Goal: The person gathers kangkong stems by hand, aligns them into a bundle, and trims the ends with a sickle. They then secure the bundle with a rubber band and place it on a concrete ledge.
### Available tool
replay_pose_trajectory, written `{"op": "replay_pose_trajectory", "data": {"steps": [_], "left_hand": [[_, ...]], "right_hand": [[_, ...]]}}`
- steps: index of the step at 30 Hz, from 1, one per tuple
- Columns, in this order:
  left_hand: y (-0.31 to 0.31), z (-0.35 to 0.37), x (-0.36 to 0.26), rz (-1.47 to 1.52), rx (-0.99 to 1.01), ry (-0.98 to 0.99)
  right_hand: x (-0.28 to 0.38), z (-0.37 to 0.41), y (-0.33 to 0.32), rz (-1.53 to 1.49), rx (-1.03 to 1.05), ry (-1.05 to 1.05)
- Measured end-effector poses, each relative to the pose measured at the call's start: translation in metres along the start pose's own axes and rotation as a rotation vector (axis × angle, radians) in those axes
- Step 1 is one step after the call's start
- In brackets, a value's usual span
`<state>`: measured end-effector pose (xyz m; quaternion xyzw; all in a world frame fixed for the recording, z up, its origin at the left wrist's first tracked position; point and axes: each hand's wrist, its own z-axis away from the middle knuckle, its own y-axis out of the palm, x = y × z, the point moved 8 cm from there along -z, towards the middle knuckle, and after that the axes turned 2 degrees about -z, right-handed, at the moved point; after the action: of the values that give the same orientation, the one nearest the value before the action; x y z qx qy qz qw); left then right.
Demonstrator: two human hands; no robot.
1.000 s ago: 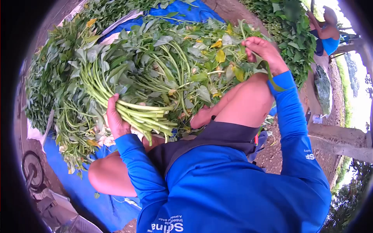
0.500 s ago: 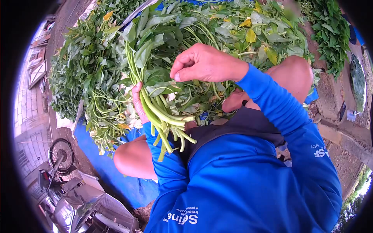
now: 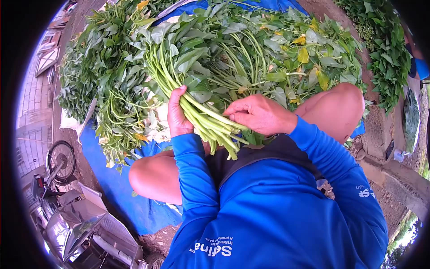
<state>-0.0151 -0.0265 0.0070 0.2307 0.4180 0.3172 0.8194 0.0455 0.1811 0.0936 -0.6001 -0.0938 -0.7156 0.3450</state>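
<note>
My left hand (image 3: 178, 114) is closed around a bunch of leafy green stems (image 3: 204, 119), its thumb on top. The pale cut ends point down and right over my lap, and the leaves (image 3: 190, 56) fan out at the far end. At the bunch's right edge, close to the cut ends, my right hand (image 3: 260, 115) is pinched, with thumb and forefinger on the stems. Its other fingers are curled and partly hidden. A large heap of the same greens (image 3: 251, 58) lies just beyond both hands.
More greens (image 3: 85, 71) are piled at the left, with loose stems (image 3: 118, 134) below them. Blue tarp (image 3: 121, 188) runs under the pile. A parked motorcycle (image 3: 78, 231) stands at lower left. Another leafy bundle (image 3: 385, 58) lies upper right, near a concrete edge (image 3: 396, 179).
My right hand has come down and right, from above the bunch to its stems near the cut ends. My left hand has shifted right and tilted the bunch, whose stems now lie closer together.
</note>
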Motion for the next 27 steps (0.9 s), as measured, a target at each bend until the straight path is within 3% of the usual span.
{"op": "replay_pose_trajectory", "data": {"steps": [3,5,7,9,11,13,15,16,18,21,24,27], "left_hand": [[-0.035,-0.019,-0.016,-0.014,-0.168,0.137],[-0.031,-0.013,-0.033,-0.064,-0.176,0.156],[-0.061,-0.023,-0.051,-0.102,-0.203,0.234],[-0.047,-0.005,-0.06,-0.189,-0.243,0.284],[-0.058,-0.013,-0.058,-0.259,-0.264,0.291],[-0.048,-0.014,-0.051,-0.28,-0.24,0.31],[-0.032,-0.01,-0.041,-0.321,-0.245,0.245],[-0.023,-0.008,-0.035,-0.31,-0.216,0.229],[-0.016,-0.007,-0.027,-0.381,-0.201,0.201],[-0.005,-0.001,-0.014,-0.35,-0.202,0.221],[-0.018,-0.004,-0.006,-0.416,-0.2,0.164],[-0.027,-0.011,-0.007,-0.441,-0.212,0.14]], "right_hand": [[-0.009,0.029,-0.026,0.18,-0.09,0.06],[-0.022,0.051,-0.06,0.292,-0.169,0.076],[-0.033,0.075,-0.13,0.443,-0.319,0.277],[-0.054,0.102,-0.204,1.04,-0.554,0.408],[-0.05,0.098,-0.229,1.411,-0.759,0.639],[-0.096,0.043,-0.237,0.8,-0.718,0.381],[-0.168,-0.023,-0.208,0.305,-0.495,0.434],[-0.201,-0.044,-0.19,0.131,-0.436,0.589],[-0.273,-0.095,-0.181,0.644,-0.488,0.501],[-0.293,-0.102,-0.171,0.395,-0.847,0.656],[-0.287,-0.108,-0.166,0.303,-0.867,0.641],[-0.276,-0.123,-0.176,-0.004,-0.648,0.518]]}}
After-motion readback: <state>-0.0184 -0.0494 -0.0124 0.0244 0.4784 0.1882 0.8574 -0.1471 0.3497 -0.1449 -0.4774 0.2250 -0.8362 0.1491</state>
